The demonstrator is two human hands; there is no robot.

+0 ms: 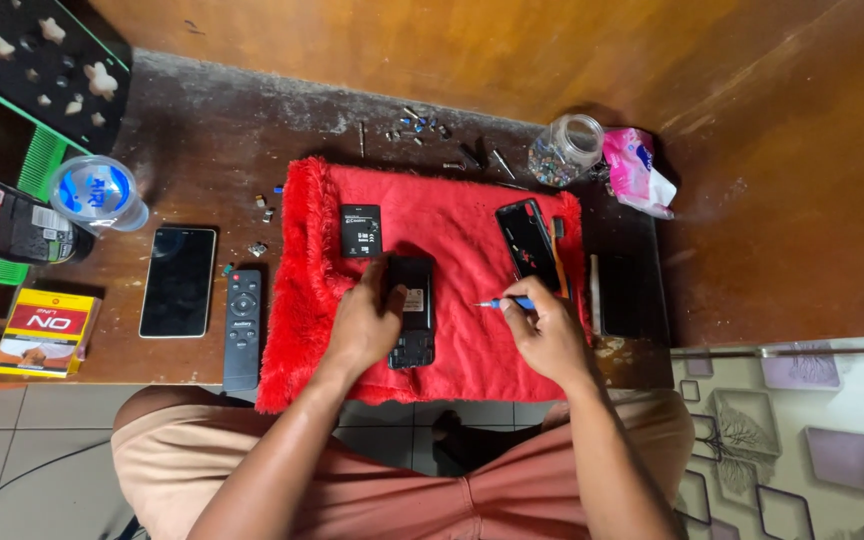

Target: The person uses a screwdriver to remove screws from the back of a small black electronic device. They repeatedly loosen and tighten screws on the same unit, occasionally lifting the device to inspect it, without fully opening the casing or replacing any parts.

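A low wooden table (202,150) is seen from above, and most of its middle is covered by a shaggy red cloth (472,350). On that cloth a small black phone (412,312) lies with its back opened, so the cover is judged to be already off, while the inner parts appear still in place and further work seems to remain. The phone is steadied by the left hand (364,325), whose fingers are curled over its left edge in a loose grasp. A thin blue-handled screwdriver (505,302) is pinched between thumb and fingertips of the right hand (549,335), its tip pointed toward the phone but not touching it. A flat black battery (360,231) lies apart near the upper edge of the cloth, which suggests it has been taken out, and a black rear cover (528,243) lies to the right. Off the cloth to the left are a black remote (243,328), a smartphone (178,281) face up and a clear cup with a blue lid (98,193), its contents not to be made out. A clear jar (565,149) at the back holds what look like many small mixed parts. Loose screws and bits (422,125) are scattered beside it.
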